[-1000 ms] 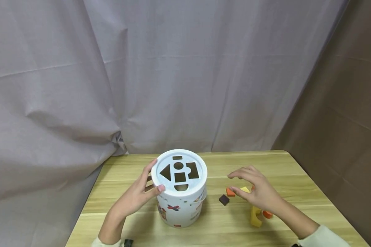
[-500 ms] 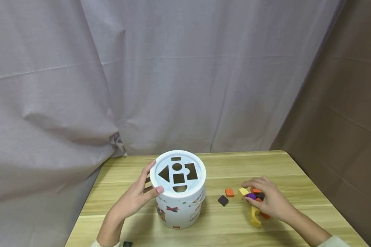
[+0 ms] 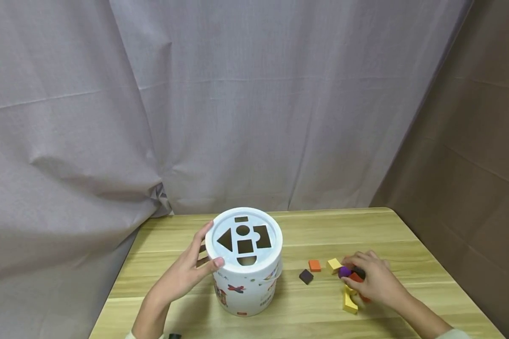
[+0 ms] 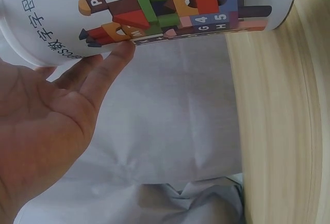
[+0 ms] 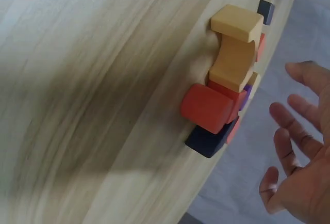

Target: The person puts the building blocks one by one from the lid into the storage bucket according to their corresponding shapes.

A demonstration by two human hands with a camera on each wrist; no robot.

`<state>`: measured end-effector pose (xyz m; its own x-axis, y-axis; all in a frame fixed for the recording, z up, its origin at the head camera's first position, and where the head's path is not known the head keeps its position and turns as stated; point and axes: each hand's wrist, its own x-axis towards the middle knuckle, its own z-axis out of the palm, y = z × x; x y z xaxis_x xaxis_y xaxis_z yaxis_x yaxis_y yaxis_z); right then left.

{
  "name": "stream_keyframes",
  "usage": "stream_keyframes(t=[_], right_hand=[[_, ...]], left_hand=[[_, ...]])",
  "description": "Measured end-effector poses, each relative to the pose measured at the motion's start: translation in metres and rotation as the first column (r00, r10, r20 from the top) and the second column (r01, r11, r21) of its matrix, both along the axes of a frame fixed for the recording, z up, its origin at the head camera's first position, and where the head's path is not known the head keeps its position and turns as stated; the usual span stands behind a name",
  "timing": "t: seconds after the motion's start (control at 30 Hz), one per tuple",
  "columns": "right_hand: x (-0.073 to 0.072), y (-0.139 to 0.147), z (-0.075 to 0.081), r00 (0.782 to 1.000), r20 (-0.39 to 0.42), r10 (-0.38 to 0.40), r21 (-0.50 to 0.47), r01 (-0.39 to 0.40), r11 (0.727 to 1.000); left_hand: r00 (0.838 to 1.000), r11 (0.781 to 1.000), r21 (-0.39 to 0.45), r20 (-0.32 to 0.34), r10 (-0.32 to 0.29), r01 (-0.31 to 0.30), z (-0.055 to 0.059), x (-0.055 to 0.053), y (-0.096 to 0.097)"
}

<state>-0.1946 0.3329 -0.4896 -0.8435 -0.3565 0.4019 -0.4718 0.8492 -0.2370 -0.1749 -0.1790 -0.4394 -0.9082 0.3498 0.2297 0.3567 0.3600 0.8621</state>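
Note:
A white printed bucket point(image 3: 248, 296) stands upright under a pale blue lid point(image 3: 221, 254) cut with shaped holes. My left hand point(image 3: 180, 275) holds its left side, thumb at the lid's front rim; in the left wrist view its fingers lie against the printed wall. Over a cluster of blocks hovers my right hand point(image 3: 377, 278), thumb and fingers apart around a purple block point(image 3: 344, 271). A yellow arch block point(image 5: 234, 61), a red cylinder block point(image 5: 206, 108) and a dark block point(image 5: 209, 139) show below it in the right wrist view, with a gap to the fingers.
Between bucket and cluster lie an orange square block point(image 3: 315, 266) and a dark block point(image 3: 306, 277). A yellow block point(image 3: 333, 265) sits at the cluster's left edge. Grey curtains point(image 3: 237, 103) hang behind the wooden table point(image 3: 305, 315).
My right hand has come down and moved right, from above the table to close over the block cluster, bringing the purple block into sight. My left hand has stayed on the bucket.

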Motion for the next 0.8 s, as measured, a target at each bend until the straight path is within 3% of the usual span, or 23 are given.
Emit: stream_keyframes(t=[0.2, 0.4, 0.8], right_hand=[[-0.005, -0.002, -0.007, 0.992, 0.081, -0.097, 0.054, 0.093, 0.994], [-0.008, -0.005, -0.012, 0.975, 0.174, -0.142, 0.084, 0.129, 0.988], [-0.013, -0.006, -0.018, 0.961, 0.207, -0.182, 0.096, 0.165, 0.982]], left_hand=[[1.000, 1.000, -0.004, 0.003, 0.008, -0.008, 0.000, 0.000, 0.000], [1.000, 1.000, 0.008, 0.021, 0.009, -0.009, 0.001, 0.002, 0.002], [0.999, 1.000, 0.023, 0.031, 0.011, -0.011, 0.001, 0.002, 0.002]])
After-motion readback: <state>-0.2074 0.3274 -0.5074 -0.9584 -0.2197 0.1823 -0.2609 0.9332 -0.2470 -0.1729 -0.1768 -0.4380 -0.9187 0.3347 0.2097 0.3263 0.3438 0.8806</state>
